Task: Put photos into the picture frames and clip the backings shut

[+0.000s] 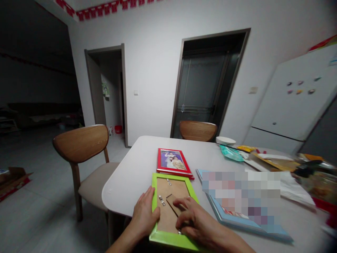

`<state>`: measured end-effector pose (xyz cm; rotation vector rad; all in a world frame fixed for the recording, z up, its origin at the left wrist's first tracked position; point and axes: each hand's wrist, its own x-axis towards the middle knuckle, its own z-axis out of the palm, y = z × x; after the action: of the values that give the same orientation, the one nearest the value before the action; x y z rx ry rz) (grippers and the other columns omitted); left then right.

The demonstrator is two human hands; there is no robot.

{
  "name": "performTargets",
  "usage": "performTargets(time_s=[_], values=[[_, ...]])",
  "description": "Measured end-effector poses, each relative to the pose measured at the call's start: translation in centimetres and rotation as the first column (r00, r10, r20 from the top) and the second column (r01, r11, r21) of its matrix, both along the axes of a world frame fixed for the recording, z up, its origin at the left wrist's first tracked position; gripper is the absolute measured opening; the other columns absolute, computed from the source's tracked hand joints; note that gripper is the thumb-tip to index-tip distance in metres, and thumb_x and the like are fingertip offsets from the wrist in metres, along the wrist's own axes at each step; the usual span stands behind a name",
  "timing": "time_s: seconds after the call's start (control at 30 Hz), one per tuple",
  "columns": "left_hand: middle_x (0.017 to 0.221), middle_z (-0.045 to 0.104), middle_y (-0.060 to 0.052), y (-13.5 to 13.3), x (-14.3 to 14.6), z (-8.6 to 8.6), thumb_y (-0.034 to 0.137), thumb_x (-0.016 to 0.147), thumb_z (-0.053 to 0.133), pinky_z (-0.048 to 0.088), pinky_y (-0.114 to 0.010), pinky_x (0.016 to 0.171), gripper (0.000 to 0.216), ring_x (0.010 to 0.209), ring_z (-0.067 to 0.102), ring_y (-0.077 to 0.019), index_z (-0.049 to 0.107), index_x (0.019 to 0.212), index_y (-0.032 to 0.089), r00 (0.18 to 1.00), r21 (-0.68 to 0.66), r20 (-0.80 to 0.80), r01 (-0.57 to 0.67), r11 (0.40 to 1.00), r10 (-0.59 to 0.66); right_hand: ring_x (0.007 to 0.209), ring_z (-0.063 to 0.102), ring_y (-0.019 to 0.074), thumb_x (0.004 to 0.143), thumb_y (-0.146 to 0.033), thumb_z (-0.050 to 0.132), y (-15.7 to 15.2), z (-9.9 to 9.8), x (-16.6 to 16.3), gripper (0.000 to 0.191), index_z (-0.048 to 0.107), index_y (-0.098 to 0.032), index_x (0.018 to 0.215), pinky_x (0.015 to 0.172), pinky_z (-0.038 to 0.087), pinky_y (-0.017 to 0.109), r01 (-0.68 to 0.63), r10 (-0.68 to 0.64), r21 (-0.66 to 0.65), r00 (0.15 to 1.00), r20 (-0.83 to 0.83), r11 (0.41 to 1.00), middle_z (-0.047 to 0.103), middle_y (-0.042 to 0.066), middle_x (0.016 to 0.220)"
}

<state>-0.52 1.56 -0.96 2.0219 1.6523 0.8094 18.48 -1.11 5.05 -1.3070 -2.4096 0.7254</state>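
At the far left a cardboard box (pixel 13 178) sits on the grey floor, and next to it a wooden chair (pixel 81 144) stands at the rounded corner of the white table (pixel 131 165). The left hand (pixel 143 215) lies flat at the near table edge. Its fingers are straight and close together along the left border of the green frame (pixel 171 177), with nothing clasped. This frame lies face down at the near edge, brown backing board (pixel 164 218) up, with small metal clips (pixel 162 200) on it. Just beyond it lies a red frame (pixel 173 162) with its photo facing up. The right hand (pixel 195 220) rests on the backing, bent fingers pressing down by the board's stand flap (pixel 172 203). Whether they pinch anything beneath cannot be told. Behind the table stands a second chair (pixel 198 130). To the right a blue frame (pixel 226 218) lies just beside the green one, then a white bowl (pixel 225 141), a teal packet (pixel 231 153) and a white fridge (pixel 295 102).
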Motion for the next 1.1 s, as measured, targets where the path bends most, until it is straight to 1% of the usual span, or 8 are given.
performTargets(time_s=[0.2, 0.3, 0.37, 0.5, 0.67, 0.8, 0.93, 1.1], values=[[0.131, 0.036, -0.007, 0.0, 0.0, -0.1, 0.021, 0.065, 0.046, 0.016, -0.024, 0.101, 0.061, 0.12, 0.031, -0.0159, 0.035, 0.124, 0.011, 1.0, -0.001, 0.01, 0.003, 1.0, -0.003, 0.096, 0.049, 0.0176, 0.064, -0.019, 0.055, 1.5, -0.5, -0.1, 0.015, 0.065, -0.022, 0.073, 0.086, 0.036, 0.03, 0.03, -0.028, 0.02, 0.995, -0.095, 0.999, 0.054, 0.004, 0.102], [0.131, 0.036, -0.007, 0.0, -0.1, -0.1, 0.022, 0.065, 0.046, 0.017, -0.025, 0.101, 0.061, 0.12, 0.031, -0.0165, 0.035, 0.124, 0.01, 1.0, 0.0, 0.007, -0.002, 1.0, 0.002, 0.086, 0.052, 0.0166, 0.072, -0.023, 0.045, 3.4, -0.3, -0.6, 0.022, 0.063, -0.019, 0.084, 0.08, 0.038, 0.028, 0.122, -0.108, 0.108, 0.986, -0.125, 0.987, 0.059, 0.006, 0.091], [0.131, 0.036, -0.008, 0.0, -0.1, -0.1, 0.021, 0.065, 0.045, 0.018, -0.026, 0.101, 0.061, 0.12, 0.031, -0.017, 0.035, 0.124, 0.01, 1.0, 0.005, 0.002, -0.002, 1.0, 0.002, 0.087, 0.052, 0.0173, 0.07, -0.022, 0.046, 4.3, 0.1, -0.8, 0.024, 0.063, -0.018, 0.088, 0.08, 0.037, 0.028, 0.116, -0.106, 0.119, 0.991, -0.082, 0.986, 0.059, 0.006, 0.091], [0.131, 0.036, -0.009, 0.1, -0.1, -0.1, 0.022, 0.065, 0.044, 0.019, -0.026, 0.101, 0.06, 0.119, 0.031, -0.018, 0.035, 0.124, 0.008, 1.0, 0.019, -0.008, 0.014, 1.0, -0.013, 0.095, 0.048, 0.0197, 0.054, -0.017, 0.06, 4.1, 0.6, -0.5, 0.035, 0.063, -0.025, 0.089, 0.083, 0.036, 0.028, -0.075, 0.075, -0.012, 0.996, 0.049, 0.997, 0.053, 0.003, 0.104], [0.13, 0.037, -0.009, 0.0, -0.1, 0.0, 0.022, 0.065, 0.045, 0.019, -0.025, 0.1, 0.061, 0.119, 0.032, -0.0184, 0.036, 0.123, 0.007, 1.0, 0.019, -0.028, 0.013, 1.0, -0.012, 0.108, 0.039, 0.0229, 0.053, -0.019, 0.063, 2.8, -0.4, -0.3, 0.04, 0.061, -0.026, 0.092, 0.091, 0.029, 0.032, 0.009, -0.009, 0.0, 0.999, 0.035, 1.0, 0.043, 0.004, 0.118], [0.13, 0.037, -0.008, 0.0, -0.1, 0.0, 0.022, 0.065, 0.044, 0.019, -0.023, 0.1, 0.06, 0.119, 0.031, -0.0179, 0.036, 0.123, 0.008, 1.0, 0.008, -0.024, 0.006, 1.0, -0.006, 0.102, 0.044, 0.0197, 0.057, -0.018, 0.058, 3.2, -0.5, -0.6, 0.03, 0.062, -0.024, 0.086, 0.089, 0.031, 0.03, 0.017, -0.017, 0.021, 1.0, -0.008, 1.0, 0.048, 0.003, 0.109], [0.131, 0.036, -0.008, 0.0, -0.1, 0.0, 0.022, 0.066, 0.045, 0.019, -0.025, 0.1, 0.059, 0.119, 0.032, -0.0181, 0.037, 0.123, 0.008, 0.999, 0.021, -0.033, 0.008, 1.0, -0.007, 0.107, 0.041, 0.0226, 0.05, -0.019, 0.063, 3.6, 0.1, -0.3, 0.045, 0.06, -0.024, 0.095, 0.092, 0.029, 0.032, -0.085, 0.089, -0.083, 0.995, 0.054, 0.993, 0.045, 0.005, 0.114], [0.13, 0.036, -0.01, 0.0, -0.1, 0.0, 0.021, 0.066, 0.044, 0.02, -0.027, 0.1, 0.058, 0.119, 0.032, -0.0183, 0.038, 0.122, 0.007, 0.999, 0.032, -0.047, 0.015, 0.999, -0.014, 0.119, 0.027, 0.0265, 0.046, -0.019, 0.066, 2.9, 0.5, 0.2, 0.059, 0.057, -0.026, 0.103, 0.097, 0.022, 0.034, -0.024, 0.047, -0.175, 0.991, 0.129, 0.984, 0.03, 0.007, 0.13]])
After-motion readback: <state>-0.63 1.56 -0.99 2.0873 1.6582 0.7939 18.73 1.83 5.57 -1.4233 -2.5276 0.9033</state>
